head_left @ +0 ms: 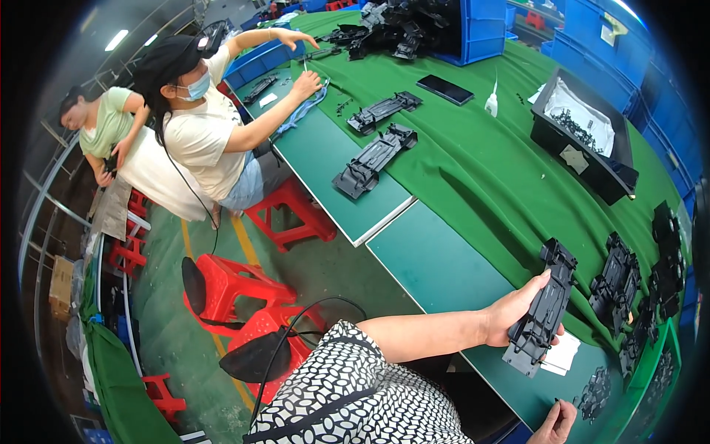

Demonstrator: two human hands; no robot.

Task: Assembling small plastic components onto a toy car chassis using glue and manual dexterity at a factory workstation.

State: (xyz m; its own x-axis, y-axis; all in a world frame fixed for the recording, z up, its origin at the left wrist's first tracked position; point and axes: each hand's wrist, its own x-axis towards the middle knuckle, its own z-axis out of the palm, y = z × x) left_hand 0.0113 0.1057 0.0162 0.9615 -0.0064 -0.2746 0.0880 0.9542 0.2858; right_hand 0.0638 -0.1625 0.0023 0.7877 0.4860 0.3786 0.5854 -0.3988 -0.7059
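Note:
My left hand (509,317) grips a long black plastic toy-car-like chassis (543,307), tilted up over the table, with the thumb along one side and fingertips showing at the other. Near the lower edge my right hand (560,423) is closed in a pinch, with a tiny dark piece (556,401) at the fingertips, too small to name. Beside that hand lies a heap of small dark parts (594,394) on the green table. White paper (563,354) lies partly under the held chassis. More black chassis (616,283) rest on the cloth to its right.
A green-sided bin (651,377) stands at the right edge. Two chassis (376,160), a phone (444,89), a white bottle (492,102) and a black crate (584,133) are farther off. Co-workers (203,126) are at the left; red stools (237,285) stand beside the table.

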